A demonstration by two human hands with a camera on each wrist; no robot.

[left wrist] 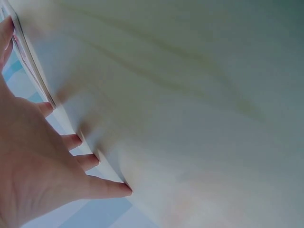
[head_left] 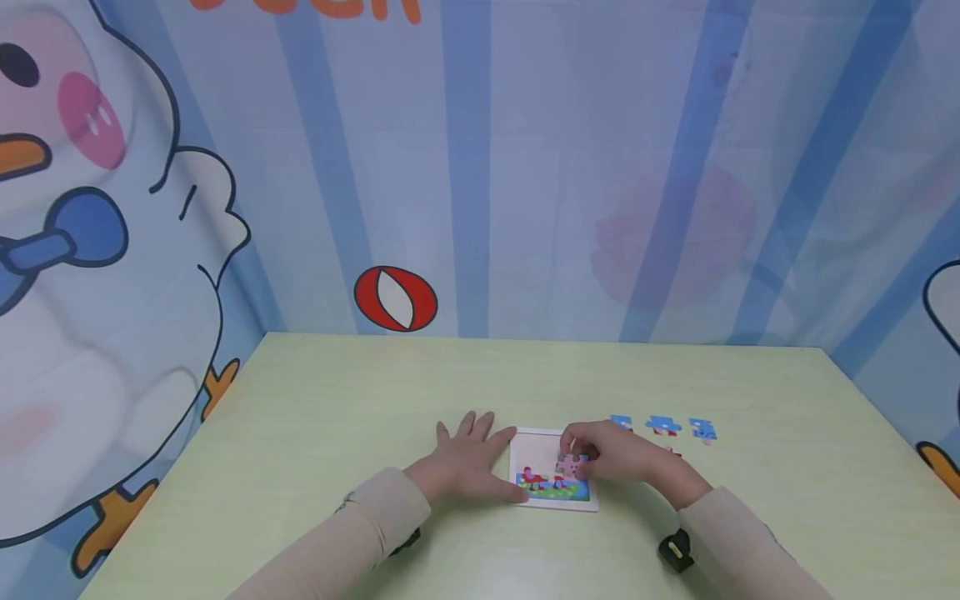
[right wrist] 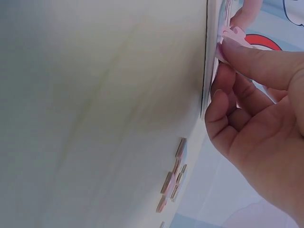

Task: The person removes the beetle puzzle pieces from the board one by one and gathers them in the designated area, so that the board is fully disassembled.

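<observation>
Your right hand pinches a small pink jigsaw piece with knobbed edges between thumb and fingers, over the right side of a flat white puzzle tray with a raised rim. Your left hand lies spread at the tray's left side, its thumb on the near left corner and its index finger at the far left one.

The likeliest trouble is a poor fit. The pink piece hangs just over the printed green, blue and red pieces along the tray's near side, and your own fingers cover part of it. If its knobs are turned wrong, pressing down could jam it or lift a neighbour out of line. From here you cannot tell whether its edge touches them.

Your left hand steadies only one side, so a sideways push from the right could swivel the tray on the smooth pale yellow-green tabletop.

Mind your right hand too: the loose blue-and-red jigsaw pieces lie just beyond it, one partly hidden behind it, and a careless swing back could scatter them. A fingertip pinch this small could also slip, dropping the pink piece askew.
</observation>
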